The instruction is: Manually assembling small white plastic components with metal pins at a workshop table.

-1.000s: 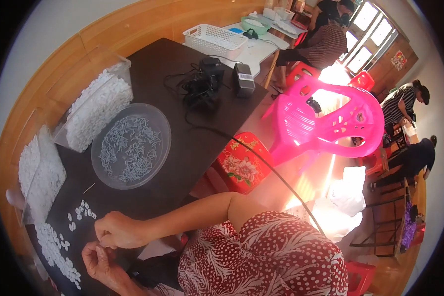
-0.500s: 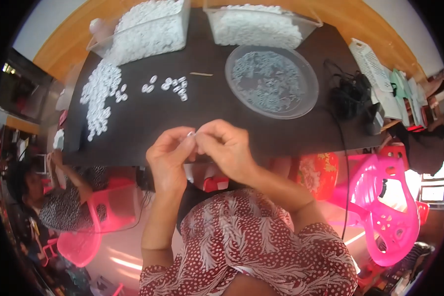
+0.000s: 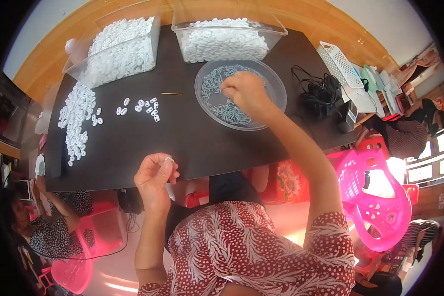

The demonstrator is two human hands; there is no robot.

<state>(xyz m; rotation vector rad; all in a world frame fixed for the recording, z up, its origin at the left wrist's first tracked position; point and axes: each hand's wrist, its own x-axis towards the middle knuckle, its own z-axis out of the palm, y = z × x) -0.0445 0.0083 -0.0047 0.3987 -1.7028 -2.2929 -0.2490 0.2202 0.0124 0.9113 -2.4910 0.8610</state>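
Note:
Near the front edge of the dark table my left hand [image 3: 153,176] is closed, pinching a small white plastic piece [image 3: 169,159] between thumb and forefinger. My right hand [image 3: 243,92] is over the round clear tray [image 3: 281,101], its fingers bent together; what they hold, if anything, is too small to make out. Small grey screw-like metal pieces [image 3: 230,113] lie scattered in that tray, partly hidden under the hand. On the table left of the tray are small groups of white oval pieces [image 3: 149,107]. Farther left spreads a larger pile of the same white pieces [image 3: 77,113].
Two clear bins, one at the far left [image 3: 155,59] and one at the far middle [image 3: 177,37], hold white pieces. A thin yellowish stick [image 3: 171,93] lies between. Black cables [image 3: 318,91] and a white basket [image 3: 341,65] are at right. A person [image 3: 59,222] sits at left.
My hands have come apart. The right one has moved away to the tray of metal pieces, while the left keeps the white piece near the table edge. The view has shifted.

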